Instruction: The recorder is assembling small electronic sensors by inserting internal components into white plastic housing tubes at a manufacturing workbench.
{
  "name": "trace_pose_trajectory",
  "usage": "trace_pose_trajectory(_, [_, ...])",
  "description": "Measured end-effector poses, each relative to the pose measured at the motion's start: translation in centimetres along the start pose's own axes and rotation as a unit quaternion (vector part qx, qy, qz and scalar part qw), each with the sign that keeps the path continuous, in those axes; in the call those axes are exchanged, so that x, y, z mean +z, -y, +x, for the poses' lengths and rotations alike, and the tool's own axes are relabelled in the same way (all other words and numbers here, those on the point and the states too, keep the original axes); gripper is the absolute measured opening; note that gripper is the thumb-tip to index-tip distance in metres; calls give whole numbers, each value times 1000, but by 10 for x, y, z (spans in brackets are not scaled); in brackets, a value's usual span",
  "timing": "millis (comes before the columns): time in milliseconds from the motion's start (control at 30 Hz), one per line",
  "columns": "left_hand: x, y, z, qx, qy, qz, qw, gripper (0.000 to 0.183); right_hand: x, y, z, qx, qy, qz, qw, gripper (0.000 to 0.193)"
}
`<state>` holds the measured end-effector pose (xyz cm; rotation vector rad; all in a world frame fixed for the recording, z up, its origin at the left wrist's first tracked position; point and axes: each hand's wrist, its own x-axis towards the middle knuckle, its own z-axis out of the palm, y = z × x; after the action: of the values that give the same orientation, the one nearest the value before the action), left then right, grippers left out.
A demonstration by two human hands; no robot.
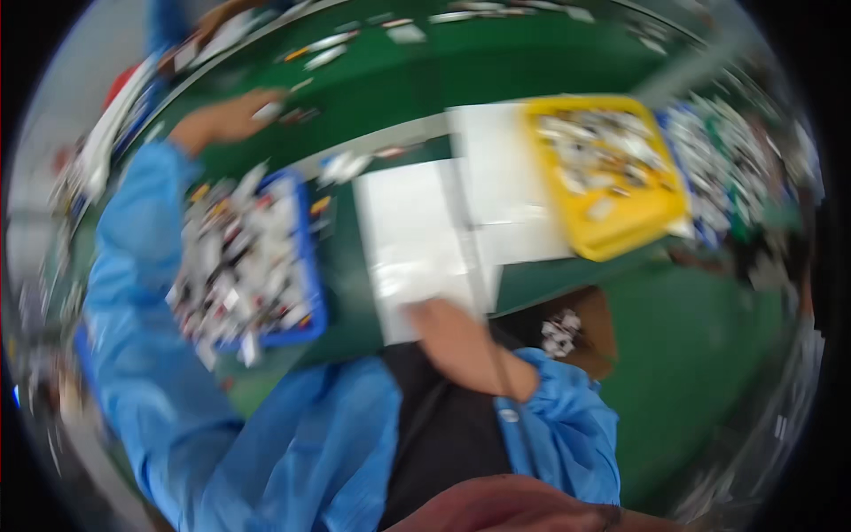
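My left hand [232,120] reaches out over the green belt at the far left, its fingers closed about a small white piece [268,111]. Just beyond its fingertips lies a small dark piece [301,115], blurred. My right hand [456,341] is close to my body, over the near edge of a white sheet [412,230]; motion smears its fingers, so I cannot make out whether they hold anything. Under my left forearm stands a blue tray [312,293] heaped with small white, red and dark pieces.
A yellow tray [598,235] of small parts stands right of a second white sheet [510,195]. Farther right is a heaped pile of white pieces [722,160]. An open cardboard box [601,332] with white bits sits below the table edge. Another person's arm [168,35] shows at the far left.
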<state>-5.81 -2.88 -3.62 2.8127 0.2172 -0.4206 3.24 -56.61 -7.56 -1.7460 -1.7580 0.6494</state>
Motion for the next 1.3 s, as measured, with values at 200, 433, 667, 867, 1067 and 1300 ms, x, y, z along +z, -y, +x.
trace_pose_trajectory(200, [76,72,-16,-147,-57,-30,987,60,9,3,-14,-61,-74,-135,986,13])
trace_pose_trajectory(433, [55,34,-9,-170,-95,-75,978,14,10,-6,-8,-44,-59,-105,992,14])
trace_pose_trajectory(667, [-4,-45,-23,-146,-214,-274,926,20,-4,6,-19,-74,-75,-130,986,12])
trace_pose_trajectory(867, [-28,-239,-48,-73,-192,-520,829,24,7,9,-18,-87,-27,-175,980,13])
trace_pose_trajectory(1067, [14,-308,-56,-20,-14,-528,849,29,12,2,-18,-73,-43,-167,982,14])
trace_pose_trajectory(1300, [122,-348,-68,-61,-16,-480,875,22,6,-15,-25,-129,-50,-40,990,11])
